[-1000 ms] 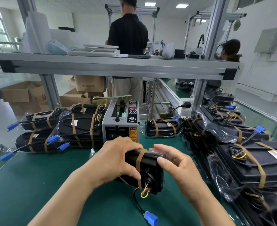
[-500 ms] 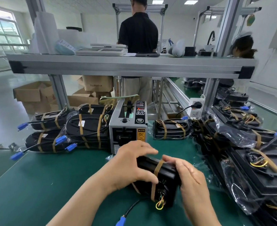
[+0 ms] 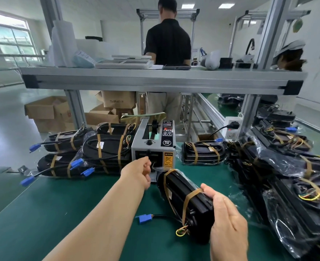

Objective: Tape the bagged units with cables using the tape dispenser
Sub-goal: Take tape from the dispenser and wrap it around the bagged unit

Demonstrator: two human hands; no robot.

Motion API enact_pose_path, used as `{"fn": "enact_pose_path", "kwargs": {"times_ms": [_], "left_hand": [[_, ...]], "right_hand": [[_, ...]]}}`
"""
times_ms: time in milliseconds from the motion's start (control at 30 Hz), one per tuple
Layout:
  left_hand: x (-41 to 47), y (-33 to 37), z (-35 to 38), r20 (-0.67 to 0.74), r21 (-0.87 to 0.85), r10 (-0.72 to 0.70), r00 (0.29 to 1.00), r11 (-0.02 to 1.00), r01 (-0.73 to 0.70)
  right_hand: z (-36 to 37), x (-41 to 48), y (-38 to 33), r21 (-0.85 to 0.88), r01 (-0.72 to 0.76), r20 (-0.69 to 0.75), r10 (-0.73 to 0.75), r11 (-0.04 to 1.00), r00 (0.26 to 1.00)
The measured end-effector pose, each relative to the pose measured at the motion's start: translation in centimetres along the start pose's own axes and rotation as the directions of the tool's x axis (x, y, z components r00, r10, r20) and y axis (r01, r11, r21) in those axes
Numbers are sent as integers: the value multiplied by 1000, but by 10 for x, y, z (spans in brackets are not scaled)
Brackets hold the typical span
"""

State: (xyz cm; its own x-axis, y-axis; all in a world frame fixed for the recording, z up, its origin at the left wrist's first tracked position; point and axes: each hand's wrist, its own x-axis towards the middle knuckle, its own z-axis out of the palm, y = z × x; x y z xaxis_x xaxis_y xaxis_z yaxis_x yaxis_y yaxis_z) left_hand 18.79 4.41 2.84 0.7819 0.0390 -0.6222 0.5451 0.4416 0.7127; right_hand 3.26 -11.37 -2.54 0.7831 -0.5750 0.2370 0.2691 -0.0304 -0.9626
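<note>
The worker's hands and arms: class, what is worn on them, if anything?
The left hand and right hand are bare: no gloves, rings or watch show. The left arm is uncovered to the picture's edge, no sleeve in view; the right shows only to the wrist.

White walls, window at left, ceiling lights, aluminium shelf, cardboard boxes on glossy floor

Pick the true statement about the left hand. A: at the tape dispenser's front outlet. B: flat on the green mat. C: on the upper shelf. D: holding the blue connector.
A: the left hand sits curled at the tape dispenser's front outlet, while the right hand holds the bagged unit.
</note>
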Motion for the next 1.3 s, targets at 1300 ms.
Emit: {"fn": "enact_pose_path", "kwargs": {"times_ms": [1300], "left_hand": [[-119,-79,13,427,499,345,836,681,-536]], "right_hand": [[-4,-1,-9,233,-203,184,162,951,969]]}}
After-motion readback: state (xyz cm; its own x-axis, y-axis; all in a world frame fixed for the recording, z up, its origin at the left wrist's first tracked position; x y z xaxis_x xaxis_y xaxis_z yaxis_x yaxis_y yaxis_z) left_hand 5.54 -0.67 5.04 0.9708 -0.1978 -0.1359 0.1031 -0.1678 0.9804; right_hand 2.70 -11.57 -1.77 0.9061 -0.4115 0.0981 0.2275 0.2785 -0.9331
